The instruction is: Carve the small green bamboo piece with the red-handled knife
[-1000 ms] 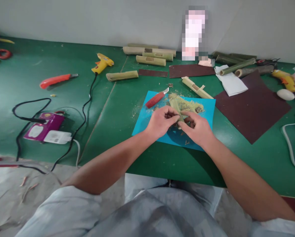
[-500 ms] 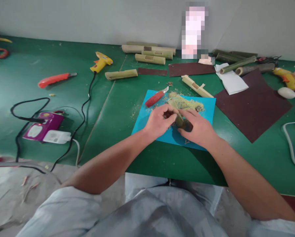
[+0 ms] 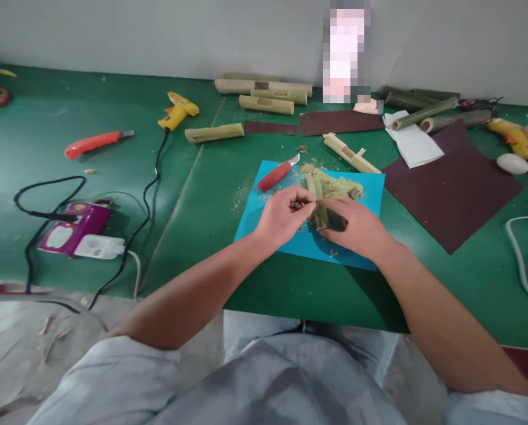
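Note:
Both my hands meet over a blue mat point(image 3: 255, 227) on the green table. My left hand point(image 3: 281, 217) is closed, its fingertips pinching the near end of a short green bamboo piece point(image 3: 317, 208). My right hand point(image 3: 356, 227) wraps round the same bamboo piece from the right. The piece points away from me toward a heap of pale bamboo shavings point(image 3: 334, 184) on the mat. A red-handled knife point(image 3: 276, 176) lies at the mat's far left corner, untouched.
Dark brown sandpaper sheets point(image 3: 452, 192) lie to the right. Cut bamboo tubes point(image 3: 264, 94) line the back wall. A yellow glue gun point(image 3: 177, 110), an orange utility knife point(image 3: 94, 143) and a purple power strip point(image 3: 75, 227) with cables sit left. White paper point(image 3: 416, 146) lies at the back right.
My hands have shifted slightly along the bamboo piece and turned it; it now points straighter away from me. Everything else on the table stays put.

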Demonstrator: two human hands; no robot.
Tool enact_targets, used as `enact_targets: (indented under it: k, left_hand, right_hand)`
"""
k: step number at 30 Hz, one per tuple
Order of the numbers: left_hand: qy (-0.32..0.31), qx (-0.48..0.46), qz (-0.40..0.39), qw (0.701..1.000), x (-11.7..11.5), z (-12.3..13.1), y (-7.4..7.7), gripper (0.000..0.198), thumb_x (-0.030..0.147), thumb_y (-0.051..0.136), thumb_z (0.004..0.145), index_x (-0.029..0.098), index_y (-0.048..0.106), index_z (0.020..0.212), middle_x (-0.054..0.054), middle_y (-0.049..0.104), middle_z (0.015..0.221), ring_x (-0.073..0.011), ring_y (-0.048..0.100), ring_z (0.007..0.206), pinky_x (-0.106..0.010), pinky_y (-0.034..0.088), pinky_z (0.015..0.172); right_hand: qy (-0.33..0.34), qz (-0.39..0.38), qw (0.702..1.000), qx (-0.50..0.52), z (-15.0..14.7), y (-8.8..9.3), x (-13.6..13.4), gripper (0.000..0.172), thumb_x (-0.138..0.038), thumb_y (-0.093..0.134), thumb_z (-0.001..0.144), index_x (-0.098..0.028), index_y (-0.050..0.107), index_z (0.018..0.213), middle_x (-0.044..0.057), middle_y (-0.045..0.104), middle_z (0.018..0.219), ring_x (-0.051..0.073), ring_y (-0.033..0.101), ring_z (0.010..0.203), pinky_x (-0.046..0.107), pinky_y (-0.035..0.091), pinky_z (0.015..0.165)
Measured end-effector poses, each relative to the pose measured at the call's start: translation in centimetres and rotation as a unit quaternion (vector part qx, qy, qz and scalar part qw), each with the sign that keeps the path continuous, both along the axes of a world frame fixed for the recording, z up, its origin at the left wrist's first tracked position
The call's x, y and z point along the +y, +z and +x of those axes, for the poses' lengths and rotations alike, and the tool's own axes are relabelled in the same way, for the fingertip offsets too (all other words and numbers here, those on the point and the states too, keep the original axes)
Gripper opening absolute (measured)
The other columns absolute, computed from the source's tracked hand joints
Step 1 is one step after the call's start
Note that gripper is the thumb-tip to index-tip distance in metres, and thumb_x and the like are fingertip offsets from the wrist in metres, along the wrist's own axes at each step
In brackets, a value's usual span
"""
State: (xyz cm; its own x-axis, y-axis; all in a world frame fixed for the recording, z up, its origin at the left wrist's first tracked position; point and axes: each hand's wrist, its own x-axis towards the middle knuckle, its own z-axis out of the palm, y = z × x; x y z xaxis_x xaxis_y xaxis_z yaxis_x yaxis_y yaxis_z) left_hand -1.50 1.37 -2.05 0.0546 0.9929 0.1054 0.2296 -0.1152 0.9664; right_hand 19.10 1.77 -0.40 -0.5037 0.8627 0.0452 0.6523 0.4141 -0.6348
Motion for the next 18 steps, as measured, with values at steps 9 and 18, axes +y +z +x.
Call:
enact_targets:
  k: [9,18]
  left_hand:
    - [0.003,0.03,0.013,0.999,-0.2,-0.2,0.0,0.016,0.027,0.07,0.086,0.02,0.077,0.098,-0.003,0.073,0.083,-0.0125,0.063,0.069,-0.025,0.052,0.065]
    - [-0.007,0.049,0.01,0.999,-0.3,-0.1,0.3,0.021,0.026,0.068,0.085,0.02,0.079,0.102,-0.003,0.073,0.082,-0.0121,0.061,0.065,-0.024,0.05,0.06]
  right_hand:
    - [-0.019,0.033,0.999,0.017,-0.1,-1.2,0.4,0.064,-0.03,0.069,0.082,-0.029,0.059,0.145,0.009,0.066,0.133,0.031,0.064,0.115,0.042,0.054,0.086]
    - [-0.008,0.048,0.998,-0.043,0.2,0.1,-0.1,0.062,-0.034,0.068,0.083,-0.028,0.061,0.145,0.01,0.069,0.132,0.033,0.065,0.115,0.043,0.055,0.084]
